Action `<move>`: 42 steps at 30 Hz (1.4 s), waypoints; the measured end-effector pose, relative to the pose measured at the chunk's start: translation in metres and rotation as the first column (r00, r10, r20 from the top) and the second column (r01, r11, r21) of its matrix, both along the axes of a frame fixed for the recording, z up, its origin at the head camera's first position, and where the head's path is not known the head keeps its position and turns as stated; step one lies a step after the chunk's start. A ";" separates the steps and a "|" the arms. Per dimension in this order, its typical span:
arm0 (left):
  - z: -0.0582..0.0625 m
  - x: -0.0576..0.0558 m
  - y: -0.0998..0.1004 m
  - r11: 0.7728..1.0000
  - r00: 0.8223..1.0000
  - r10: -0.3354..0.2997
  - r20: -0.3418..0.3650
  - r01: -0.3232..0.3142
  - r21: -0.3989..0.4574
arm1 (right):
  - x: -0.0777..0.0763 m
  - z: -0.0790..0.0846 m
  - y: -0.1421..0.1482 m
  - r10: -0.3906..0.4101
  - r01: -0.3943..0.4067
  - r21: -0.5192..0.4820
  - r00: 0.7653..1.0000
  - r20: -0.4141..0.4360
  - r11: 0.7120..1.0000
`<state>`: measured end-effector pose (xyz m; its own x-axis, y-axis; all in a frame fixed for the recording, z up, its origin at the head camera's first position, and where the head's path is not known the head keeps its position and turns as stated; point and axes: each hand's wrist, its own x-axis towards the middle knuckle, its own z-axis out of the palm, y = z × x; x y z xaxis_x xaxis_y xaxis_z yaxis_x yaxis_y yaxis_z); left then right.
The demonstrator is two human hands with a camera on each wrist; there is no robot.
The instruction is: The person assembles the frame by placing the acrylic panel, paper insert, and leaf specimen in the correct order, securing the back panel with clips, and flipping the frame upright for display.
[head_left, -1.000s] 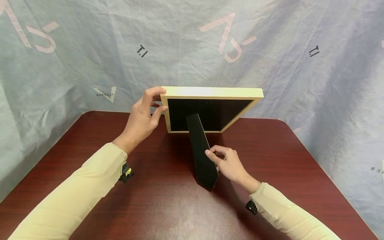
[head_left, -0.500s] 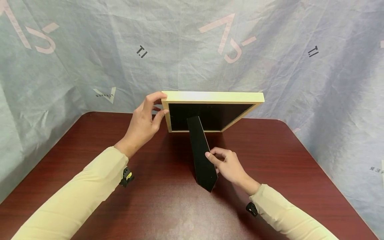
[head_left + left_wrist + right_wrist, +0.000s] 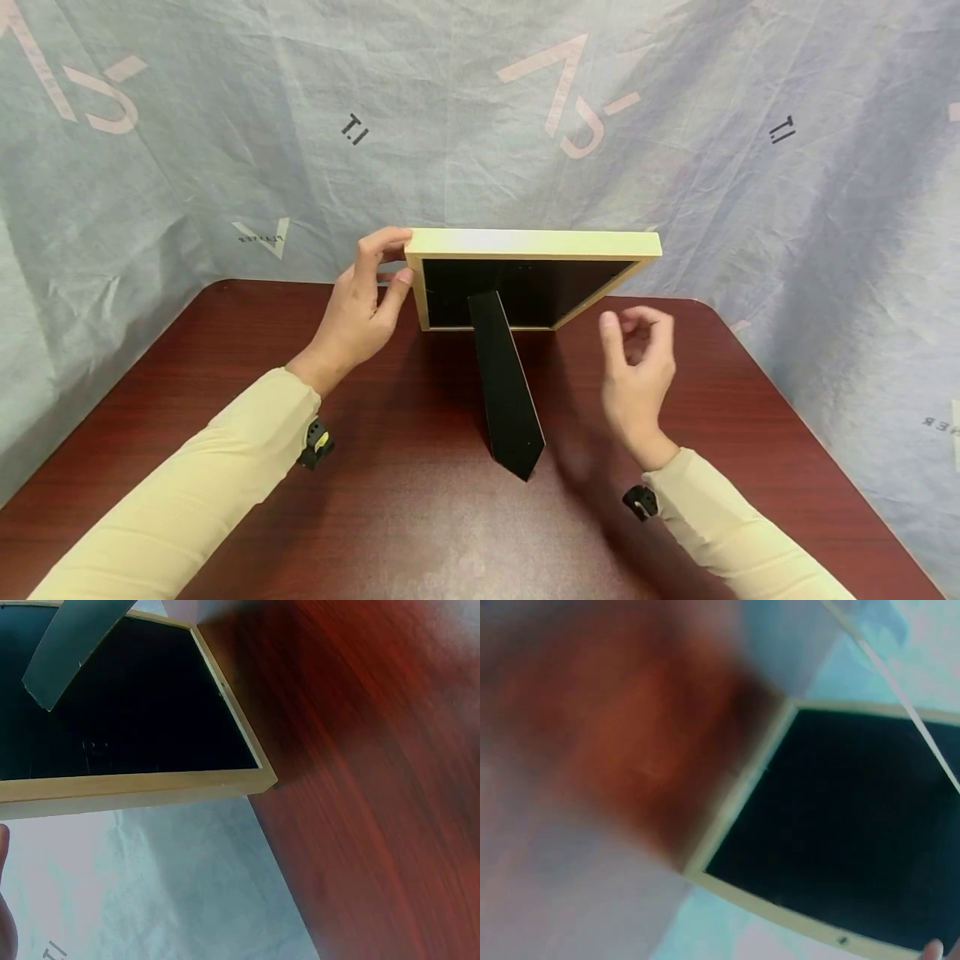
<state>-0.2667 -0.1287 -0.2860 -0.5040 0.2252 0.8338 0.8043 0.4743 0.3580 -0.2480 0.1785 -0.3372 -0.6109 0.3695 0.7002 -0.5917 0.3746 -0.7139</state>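
A picture frame [image 3: 532, 242] with a pale wooden border and black back stands leaning on the table in the head view, its back towards me. Its black easel leg [image 3: 506, 392] is swung out, with the pointed end down at the tabletop. At the upper left corner my left hand [image 3: 356, 304] holds the border lightly, index finger at the top and thumb by the side; its rear fingers are partly hidden. My right hand [image 3: 637, 367] is in the air right of the leg, fingers bent, holding nothing. Both wrist views show the frame's black back [image 3: 172, 697].
The dark red wooden table [image 3: 420, 517] carries the frame near its far edge. Grey cloth [image 3: 450, 100] with printed letters hangs behind and on both sides. Black wrist devices [image 3: 317, 442] sit at both cuffs.
My right hand has let go of the easel leg and moved up and to the right. The frame has tipped slightly lower and now stays put. My left thumb has shifted slightly left.
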 end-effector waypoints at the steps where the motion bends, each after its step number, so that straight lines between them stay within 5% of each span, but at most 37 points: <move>1: 0.000 0.000 0.000 1.000 1.000 -0.011 0.019 0.010 0.024 | -0.001 0.005 0.001 -0.014 0.013 -0.035 0.999 -0.029 0.999; 8: -0.001 -0.001 -0.002 0.980 0.978 -0.032 0.206 -0.010 0.200 | -0.010 0.038 0.005 -0.017 0.011 -0.127 0.999 -0.043 0.992; 17: -0.002 -0.004 -0.006 0.976 0.876 -0.091 0.474 -0.017 0.219 | -0.012 0.061 -0.003 0.023 -0.020 -0.143 1.000 0.021 0.989; 20: -0.002 -0.004 -0.005 0.978 0.862 -0.090 0.499 -0.019 0.209 | -0.012 0.066 -0.005 0.028 -0.024 -0.145 0.999 0.031 0.989; 29: -0.004 -0.004 -0.005 0.986 0.875 -0.057 0.481 -0.026 0.163 | -0.024 0.066 0.001 0.020 -0.010 -0.145 0.998 0.064 0.989; 38: -0.007 0.001 0.000 0.994 0.931 -0.055 0.361 0.019 0.104 | -0.037 0.068 0.010 -0.029 0.039 -0.170 0.998 0.062 0.985; 42: -0.007 0.000 -0.002 0.996 0.928 -0.051 0.369 0.021 0.086 | -0.037 0.072 0.011 -0.052 0.057 -0.154 0.998 0.034 0.986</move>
